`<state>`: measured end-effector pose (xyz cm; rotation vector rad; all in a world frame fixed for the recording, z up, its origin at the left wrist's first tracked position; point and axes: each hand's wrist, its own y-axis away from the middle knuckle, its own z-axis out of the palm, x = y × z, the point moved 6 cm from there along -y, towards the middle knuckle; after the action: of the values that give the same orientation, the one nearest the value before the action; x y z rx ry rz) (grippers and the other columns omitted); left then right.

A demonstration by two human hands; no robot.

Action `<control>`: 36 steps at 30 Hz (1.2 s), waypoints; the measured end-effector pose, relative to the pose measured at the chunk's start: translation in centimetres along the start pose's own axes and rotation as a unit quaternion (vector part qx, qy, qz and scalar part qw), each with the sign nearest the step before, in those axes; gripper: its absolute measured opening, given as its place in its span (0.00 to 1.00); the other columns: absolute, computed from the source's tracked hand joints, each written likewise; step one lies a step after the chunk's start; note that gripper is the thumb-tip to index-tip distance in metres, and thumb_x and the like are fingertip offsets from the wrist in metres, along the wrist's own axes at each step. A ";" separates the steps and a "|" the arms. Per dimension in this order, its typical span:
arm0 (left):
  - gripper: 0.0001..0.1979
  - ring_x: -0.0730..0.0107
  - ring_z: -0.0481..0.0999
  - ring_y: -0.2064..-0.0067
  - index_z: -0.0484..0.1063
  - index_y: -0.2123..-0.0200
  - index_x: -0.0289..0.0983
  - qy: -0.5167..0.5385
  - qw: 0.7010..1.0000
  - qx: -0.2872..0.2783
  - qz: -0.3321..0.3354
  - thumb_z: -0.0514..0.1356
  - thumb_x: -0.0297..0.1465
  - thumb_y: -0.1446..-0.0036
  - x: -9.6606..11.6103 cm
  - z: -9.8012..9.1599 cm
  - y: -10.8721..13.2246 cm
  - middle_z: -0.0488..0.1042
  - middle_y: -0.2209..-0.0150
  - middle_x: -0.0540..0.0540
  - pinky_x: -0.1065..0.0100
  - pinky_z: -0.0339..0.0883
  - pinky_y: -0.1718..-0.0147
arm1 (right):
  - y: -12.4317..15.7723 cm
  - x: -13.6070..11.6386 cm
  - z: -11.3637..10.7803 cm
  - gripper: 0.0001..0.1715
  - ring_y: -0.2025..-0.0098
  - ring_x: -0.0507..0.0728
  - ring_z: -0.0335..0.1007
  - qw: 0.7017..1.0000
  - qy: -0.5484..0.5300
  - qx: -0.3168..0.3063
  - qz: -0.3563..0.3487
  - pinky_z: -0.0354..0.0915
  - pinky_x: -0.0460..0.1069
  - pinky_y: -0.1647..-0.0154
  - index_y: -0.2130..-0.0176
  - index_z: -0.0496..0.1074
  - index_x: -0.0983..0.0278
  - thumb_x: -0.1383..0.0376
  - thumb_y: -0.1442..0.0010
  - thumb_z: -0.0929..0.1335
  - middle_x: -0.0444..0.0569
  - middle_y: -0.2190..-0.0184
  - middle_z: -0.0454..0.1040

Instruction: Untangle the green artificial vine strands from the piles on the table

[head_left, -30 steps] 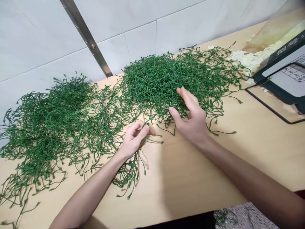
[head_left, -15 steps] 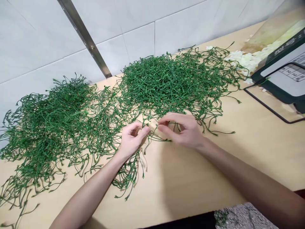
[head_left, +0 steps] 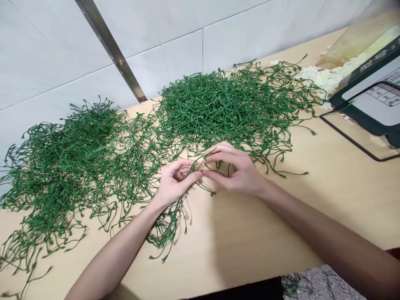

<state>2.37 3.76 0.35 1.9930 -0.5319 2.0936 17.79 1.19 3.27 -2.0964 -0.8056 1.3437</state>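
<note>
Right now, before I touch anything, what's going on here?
A person's left hand pinches some thin green stems above a wooden table. The right hand has its fingertips right beside them; whether it has a grip on one is hard to tell. Two tangled heaps of similar stems lie beyond, one at left, a denser one ahead, with white petals to its right.

1. On the dark band (head_left: 375, 58) along the upper edge of a dark-edged white panel (head_left: 359, 109), at the far right: pale Chinese characters, apparently 型号, followed by a colon, all running aslant
2. In the ruled grid (head_left: 386, 95) on that panel's white field: small dark marks, 2 of them looking like the numeral 2
3. Remaining marks in the grid: too blurred and cut off to read
</note>
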 end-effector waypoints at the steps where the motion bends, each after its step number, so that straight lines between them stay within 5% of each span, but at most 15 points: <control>1: 0.11 0.75 0.76 0.75 0.75 0.67 0.34 0.002 1.000 -0.005 -0.002 0.70 0.32 0.53 0.0 0.1 0.0 0.79 0.74 0.48 0.74 0.72 0.75 | 0.0 0.1 0.1 0.08 0.58 0.60 0.70 1.000 0.004 -0.012 0.007 0.68 0.57 0.56 0.61 0.76 0.64 0.65 0.44 0.72 0.53 0.63 0.77; 7: 0.12 0.76 0.75 0.77 0.74 0.69 0.33 -0.021 0.999 -0.008 -0.028 0.69 0.35 0.51 -0.2 0.0 0.0 0.78 0.75 0.48 0.76 0.69 0.78 | 0.5 1.4 1.3 0.08 0.66 0.54 0.70 0.981 -0.071 -0.129 0.127 0.67 0.49 0.65 0.60 0.78 0.63 0.65 0.42 0.72 0.47 0.70 0.78; 12: 0.15 0.76 0.74 0.78 0.72 0.69 0.33 -0.025 0.999 0.006 -0.046 0.69 0.39 0.51 -0.3 -0.1 0.1 0.76 0.78 0.50 0.76 0.68 0.80 | 0.4 1.9 1.1 0.05 0.70 0.52 0.70 0.967 -0.102 -0.124 0.195 0.64 0.46 0.70 0.68 0.78 0.64 0.64 0.45 0.73 0.46 0.72 0.77; 20: 0.10 0.80 0.70 0.79 0.72 0.69 0.34 -0.010 0.999 -0.031 -0.016 0.68 0.33 0.49 0.1 0.7 0.1 0.75 0.77 0.50 0.78 0.65 0.82 | 0.3 1.5 1.1 0.03 0.61 0.55 0.76 0.954 -0.200 -0.114 0.192 0.71 0.49 0.61 0.69 0.78 0.64 0.68 0.45 0.71 0.51 0.64 0.79; 31: 0.12 0.78 0.71 0.80 0.72 0.69 0.34 -0.050 0.998 -0.042 -0.019 0.67 0.37 0.49 0.0 0.6 0.3 0.75 0.78 0.49 0.77 0.65 0.82 | 1.3 2.5 1.9 0.10 0.69 0.54 0.75 0.886 -0.275 -0.169 0.334 0.72 0.48 0.68 0.70 0.78 0.67 0.61 0.50 0.75 0.48 0.72 0.77; 36: 0.12 0.78 0.71 0.79 0.70 0.70 0.34 -0.054 0.998 -0.033 -0.009 0.68 0.35 0.50 0.2 0.6 0.3 0.74 0.78 0.51 0.76 0.66 0.81 | 1.2 2.7 1.7 0.09 0.69 0.53 0.73 0.903 -0.253 -0.172 0.302 0.70 0.47 0.69 0.71 0.79 0.66 0.61 0.49 0.75 0.48 0.72 0.77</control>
<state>2.80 3.22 0.52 2.0737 -0.5913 1.9417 17.34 2.50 0.18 -2.4174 -0.6349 2.2901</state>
